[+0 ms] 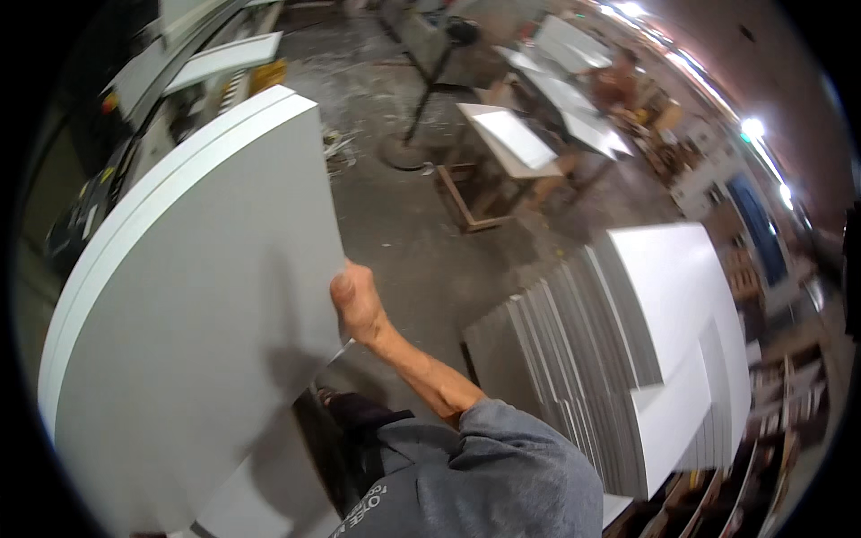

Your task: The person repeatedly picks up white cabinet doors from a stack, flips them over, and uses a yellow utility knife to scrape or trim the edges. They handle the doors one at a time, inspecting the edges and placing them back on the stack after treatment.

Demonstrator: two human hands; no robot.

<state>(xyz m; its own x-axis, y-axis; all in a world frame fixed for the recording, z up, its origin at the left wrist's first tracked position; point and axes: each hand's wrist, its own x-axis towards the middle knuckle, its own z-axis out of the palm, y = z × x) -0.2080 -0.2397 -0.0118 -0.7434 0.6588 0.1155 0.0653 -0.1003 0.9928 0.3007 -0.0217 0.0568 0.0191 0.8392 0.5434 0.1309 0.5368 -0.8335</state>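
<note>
Right hand [357, 303] grasps right edge of large white rectangular laminated board [193, 323], frame left; left hand unseen. Carrying step; stack of white panels [628, 359] lower right. Next needs steady two-handed support.

One hand [357, 300] shows. It grips two large white panels [197, 296] held together. One stack of white boards [619, 359] stands beside; its boards are too many to count.

My fingers are hidden behind the panel [197, 296]; only the back of my right hand [357, 305] shows at its edge. My left hand is nowhere in view. The panel's lower end runs off the bottom edge. The far tabletops [516, 139] blur together, their loads too small to tell.
</note>
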